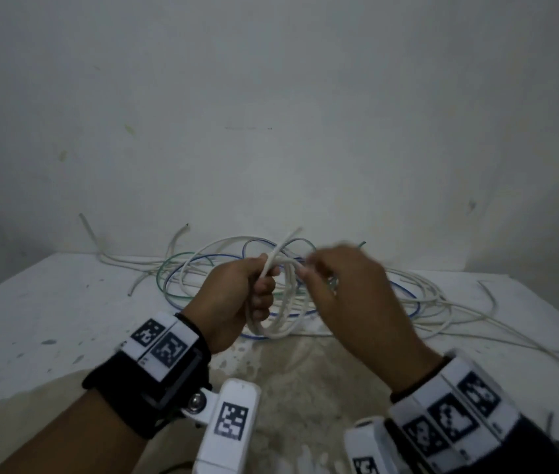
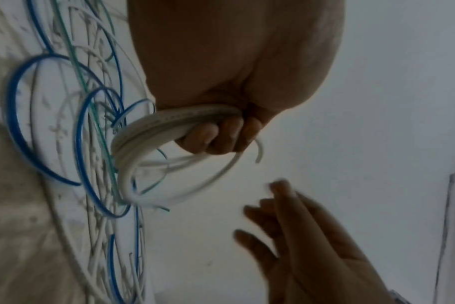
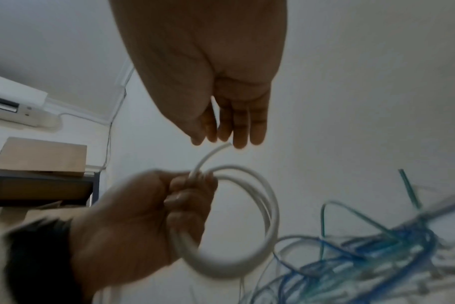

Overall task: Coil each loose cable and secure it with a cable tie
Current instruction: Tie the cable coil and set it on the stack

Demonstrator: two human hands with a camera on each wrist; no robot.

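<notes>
A white cable coil (image 1: 283, 328) of several loops hangs from my left hand (image 1: 237, 295), which grips it in a fist above the table. The left wrist view shows the coil (image 2: 148, 131) running under my curled fingers (image 2: 210, 139). The coil's free end (image 3: 221, 147) sticks up from the fist (image 3: 143, 205). My right hand (image 1: 336, 278) hovers just right of the coil, blurred. Its fingers (image 3: 244, 127) are straight, with the tips next to the free end and nothing held. No cable tie is in view.
A tangle of loose white cables (image 1: 435, 302), a blue cable (image 1: 416, 304) and a green cable (image 1: 163, 271) lies on the white, stained table (image 1: 49, 302) behind my hands. A wall rises right behind it. A cardboard box (image 3: 42, 156) sits on a shelf.
</notes>
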